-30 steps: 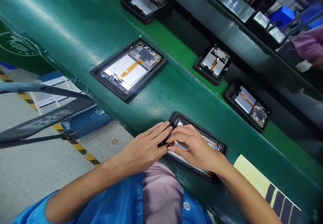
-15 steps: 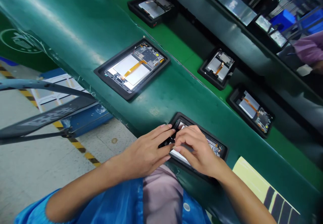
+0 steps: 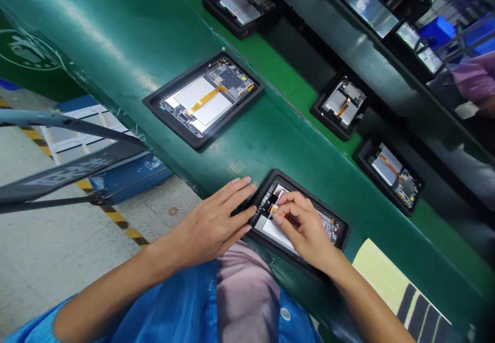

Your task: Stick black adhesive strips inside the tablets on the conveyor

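An opened tablet (image 3: 328, 224) lies in a black tray (image 3: 286, 182) on the green bench right in front of me. My left hand (image 3: 211, 224) lies flat with fingers stretched out, its fingertips on the tray's left edge. My right hand (image 3: 305, 229) rests over the tablet's silver plate, fingers curled, the fingertips pressing on an orange flex cable (image 3: 276, 210) near the tablet's left end. Most of the tablet's middle is hidden under that hand.
A second opened tablet in a black tray (image 3: 203, 98) lies further left on the bench. Three more trays (image 3: 243, 7), (image 3: 342, 105), (image 3: 392, 173) ride the bright green belt behind. A yellow striped sheet (image 3: 390, 281) lies at my right. Another person's purple sleeve (image 3: 474, 77) shows far right.
My left hand has slid left off the tablet onto the tray's edge, uncovering the tablet's left end. My right fingers have moved onto the orange flex cable. The belt trays drifted slightly right.
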`<control>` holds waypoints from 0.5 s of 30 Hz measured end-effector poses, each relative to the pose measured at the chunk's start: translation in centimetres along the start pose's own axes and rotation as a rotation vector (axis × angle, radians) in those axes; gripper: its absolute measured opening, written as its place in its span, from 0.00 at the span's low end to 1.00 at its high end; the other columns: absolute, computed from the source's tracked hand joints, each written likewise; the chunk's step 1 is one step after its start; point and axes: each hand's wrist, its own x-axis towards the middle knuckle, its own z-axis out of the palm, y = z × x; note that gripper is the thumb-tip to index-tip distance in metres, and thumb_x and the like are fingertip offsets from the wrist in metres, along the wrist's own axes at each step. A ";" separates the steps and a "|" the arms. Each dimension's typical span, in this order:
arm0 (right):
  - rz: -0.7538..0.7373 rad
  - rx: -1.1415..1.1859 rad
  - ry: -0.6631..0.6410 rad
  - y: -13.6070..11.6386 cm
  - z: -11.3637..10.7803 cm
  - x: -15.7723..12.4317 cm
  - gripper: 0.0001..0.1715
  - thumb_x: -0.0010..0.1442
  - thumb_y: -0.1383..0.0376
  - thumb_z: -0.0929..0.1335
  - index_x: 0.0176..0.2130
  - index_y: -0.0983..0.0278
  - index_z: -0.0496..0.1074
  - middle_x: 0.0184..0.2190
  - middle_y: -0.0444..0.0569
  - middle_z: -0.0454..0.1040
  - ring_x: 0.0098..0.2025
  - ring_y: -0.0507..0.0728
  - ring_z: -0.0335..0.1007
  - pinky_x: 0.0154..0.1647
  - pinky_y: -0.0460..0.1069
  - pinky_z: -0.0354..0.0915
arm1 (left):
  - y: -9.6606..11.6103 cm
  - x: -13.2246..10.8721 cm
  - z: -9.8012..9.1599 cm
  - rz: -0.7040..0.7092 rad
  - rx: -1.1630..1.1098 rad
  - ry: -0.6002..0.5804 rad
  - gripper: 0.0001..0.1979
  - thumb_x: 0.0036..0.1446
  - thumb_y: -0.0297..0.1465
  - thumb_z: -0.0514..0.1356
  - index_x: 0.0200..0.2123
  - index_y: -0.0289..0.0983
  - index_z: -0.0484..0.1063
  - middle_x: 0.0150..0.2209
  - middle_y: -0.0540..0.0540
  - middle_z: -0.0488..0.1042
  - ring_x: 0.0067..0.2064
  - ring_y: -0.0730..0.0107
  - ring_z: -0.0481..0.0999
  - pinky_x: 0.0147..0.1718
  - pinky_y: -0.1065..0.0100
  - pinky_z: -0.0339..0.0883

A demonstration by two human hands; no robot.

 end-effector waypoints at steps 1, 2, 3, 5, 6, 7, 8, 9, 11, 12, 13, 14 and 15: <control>0.002 -0.030 -0.015 0.1 0.3 0.0 0.08 0.71 0.64 0.66 0.38 0.59 0.74 0.46 0.50 0.73 0.48 0.58 0.72 0.49 0.54 0.62 | 0.1 0.1 0.1 0.005 0.018 -0.010 0.11 0.66 0.26 0.60 0.50 0.30 0.76 0.62 0.31 0.71 0.70 0.45 0.65 0.67 0.45 0.65; 0.005 -0.062 -0.019 0.1 0.6 0.1 0.08 0.71 0.64 0.66 0.38 0.59 0.74 0.46 0.50 0.73 0.48 0.58 0.71 0.49 0.54 0.61 | 0.2 0.2 0.2 0.013 0.036 -0.021 0.11 0.66 0.26 0.60 0.50 0.31 0.76 0.61 0.31 0.72 0.69 0.45 0.65 0.67 0.45 0.66; 0.007 -0.094 -0.019 0.1 0.8 0.1 0.08 0.71 0.64 0.66 0.38 0.59 0.74 0.47 0.50 0.73 0.49 0.59 0.71 0.49 0.54 0.61 | 0.3 0.4 0.3 0.020 0.054 -0.033 0.11 0.66 0.27 0.60 0.50 0.31 0.76 0.61 0.31 0.72 0.69 0.45 0.66 0.67 0.46 0.66; 0.013 -0.144 -0.016 0.2 1.0 0.4 0.08 0.71 0.64 0.66 0.39 0.59 0.74 0.47 0.50 0.73 0.48 0.59 0.71 0.48 0.54 0.61 | 0.4 0.6 0.6 0.036 0.092 -0.052 0.11 0.66 0.28 0.60 0.50 0.31 0.76 0.61 0.31 0.73 0.69 0.45 0.66 0.66 0.47 0.66; 0.016 -0.159 -0.015 0.2 1.0 0.5 0.08 0.71 0.65 0.66 0.39 0.59 0.74 0.47 0.50 0.73 0.48 0.59 0.71 0.47 0.55 0.61 | 0.5 0.7 0.7 0.046 0.109 -0.062 0.12 0.66 0.29 0.60 0.50 0.31 0.76 0.61 0.31 0.73 0.69 0.45 0.66 0.67 0.47 0.66; 0.019 -0.169 -0.015 0.2 1.0 0.6 0.08 0.71 0.65 0.66 0.39 0.59 0.74 0.47 0.50 0.73 0.48 0.60 0.71 0.47 0.55 0.62 | 0.5 0.7 0.8 0.057 0.124 -0.074 0.12 0.66 0.29 0.61 0.50 0.31 0.76 0.62 0.31 0.72 0.69 0.45 0.66 0.67 0.47 0.66; 0.021 -0.176 -0.011 0.2 1.0 0.7 0.08 0.71 0.65 0.65 0.39 0.59 0.74 0.47 0.51 0.73 0.48 0.60 0.71 0.47 0.55 0.62 | 0.5 0.8 1.0 0.067 0.137 -0.084 0.12 0.66 0.30 0.61 0.50 0.31 0.76 0.62 0.31 0.72 0.69 0.44 0.65 0.67 0.47 0.65; 0.022 -0.181 -0.007 0.2 1.0 0.8 0.08 0.71 0.65 0.65 0.39 0.60 0.74 0.47 0.51 0.74 0.48 0.60 0.71 0.47 0.55 0.63 | 0.5 0.8 1.1 0.078 0.148 -0.092 0.12 0.65 0.30 0.62 0.50 0.31 0.76 0.63 0.31 0.71 0.70 0.44 0.65 0.68 0.47 0.65; 0.027 -0.188 0.000 0.3 1.0 0.9 0.08 0.71 0.65 0.65 0.39 0.60 0.74 0.46 0.51 0.74 0.49 0.60 0.72 0.47 0.55 0.63 | 0.5 0.9 1.4 0.098 0.162 -0.106 0.13 0.65 0.31 0.63 0.50 0.31 0.76 0.63 0.31 0.71 0.70 0.43 0.64 0.68 0.47 0.63; 0.029 -0.190 0.001 0.3 1.0 1.0 0.08 0.71 0.66 0.65 0.39 0.60 0.74 0.46 0.51 0.74 0.49 0.60 0.72 0.47 0.55 0.64 | 0.5 0.9 1.5 0.105 0.166 -0.110 0.13 0.65 0.31 0.63 0.50 0.31 0.76 0.64 0.31 0.71 0.70 0.43 0.64 0.68 0.47 0.63; 0.030 -0.192 0.001 0.3 1.0 1.0 0.08 0.71 0.66 0.66 0.39 0.60 0.74 0.46 0.51 0.74 0.49 0.60 0.72 0.48 0.55 0.64 | 0.5 1.0 1.6 0.109 0.168 -0.115 0.14 0.65 0.32 0.63 0.51 0.31 0.76 0.64 0.31 0.71 0.70 0.44 0.64 0.68 0.48 0.63; 0.029 -0.192 0.000 0.4 1.0 1.0 0.07 0.71 0.66 0.66 0.39 0.60 0.74 0.47 0.51 0.74 0.49 0.60 0.72 0.49 0.56 0.64 | 0.4 1.0 1.8 0.113 0.168 -0.117 0.15 0.65 0.32 0.63 0.52 0.32 0.76 0.64 0.32 0.70 0.70 0.44 0.64 0.69 0.48 0.62; 0.029 -0.192 -0.002 0.4 1.0 1.0 0.07 0.70 0.66 0.66 0.39 0.60 0.74 0.47 0.51 0.73 0.49 0.60 0.72 0.49 0.56 0.64 | 0.4 1.0 1.9 0.114 0.168 -0.119 0.16 0.65 0.33 0.64 0.53 0.32 0.75 0.65 0.32 0.70 0.70 0.45 0.64 0.69 0.49 0.62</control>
